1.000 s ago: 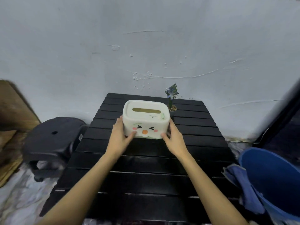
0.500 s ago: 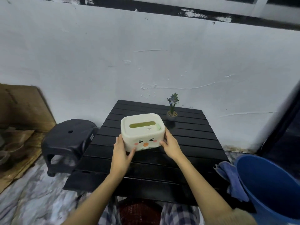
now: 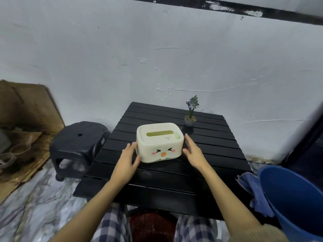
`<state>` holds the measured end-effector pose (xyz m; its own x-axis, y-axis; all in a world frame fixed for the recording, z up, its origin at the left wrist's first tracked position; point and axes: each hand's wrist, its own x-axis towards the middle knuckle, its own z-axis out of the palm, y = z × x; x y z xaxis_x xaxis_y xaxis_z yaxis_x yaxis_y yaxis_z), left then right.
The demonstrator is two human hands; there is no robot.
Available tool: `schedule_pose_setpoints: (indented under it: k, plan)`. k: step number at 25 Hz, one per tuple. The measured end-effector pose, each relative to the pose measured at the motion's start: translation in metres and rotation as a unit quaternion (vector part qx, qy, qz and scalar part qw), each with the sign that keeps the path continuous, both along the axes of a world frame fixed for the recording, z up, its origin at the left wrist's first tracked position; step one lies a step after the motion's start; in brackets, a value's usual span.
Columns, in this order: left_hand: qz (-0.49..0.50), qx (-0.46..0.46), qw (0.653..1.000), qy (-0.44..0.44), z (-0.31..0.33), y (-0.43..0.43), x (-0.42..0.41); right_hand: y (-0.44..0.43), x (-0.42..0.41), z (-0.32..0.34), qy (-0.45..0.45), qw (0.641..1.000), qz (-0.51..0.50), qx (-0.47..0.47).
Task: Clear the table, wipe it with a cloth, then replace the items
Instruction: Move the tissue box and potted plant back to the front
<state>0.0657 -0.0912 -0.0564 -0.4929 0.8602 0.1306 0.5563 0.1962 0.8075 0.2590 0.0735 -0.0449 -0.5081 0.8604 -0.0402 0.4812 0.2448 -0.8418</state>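
A cream tissue box (image 3: 160,140) with a cartoon face rests on the black slatted table (image 3: 209,149), near its middle. My left hand (image 3: 128,159) is at the box's left side, fingers spread, with the thumb against the lower left corner. At the box's right side is my right hand (image 3: 194,154), palm open, fingers just at or off the wall. Neither hand grips the box. A small potted plant (image 3: 190,117) stands behind the box toward the back right. A blue cloth (image 3: 251,187) hangs over the rim of a blue bucket (image 3: 293,198) at the right.
A dark plastic stool (image 3: 78,138) sits left of the table. Cardboard sheets (image 3: 26,105) and clutter lie at the far left. A red basket (image 3: 150,226) is under the table's near edge, between my knees. The white wall stands right behind the table.
The box was held between both hands; now it sits on the table and both hands have loosened and opened beside it. The camera has pulled back and up.
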Motion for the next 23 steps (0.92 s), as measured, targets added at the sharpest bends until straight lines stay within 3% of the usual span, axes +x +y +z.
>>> schedule_pose_setpoints:
  k: [8, 13, 23]
  plan:
    - [-0.006, -0.126, 0.989, 0.081, -0.024, 0.020, -0.061, 0.075, 0.005, -0.003, -0.068, 0.989, -0.110, 0.066]
    - [-0.001, -0.130, 0.983, 0.129, -0.045, 0.027, -0.066, 0.134, -0.016, -0.015, -0.084, 0.984, -0.144, 0.066]
    - [0.040, -0.136, 0.983, 0.118, -0.038, 0.027, -0.061, 0.213, -0.064, -0.035, -0.064, 0.980, -0.168, 0.083]
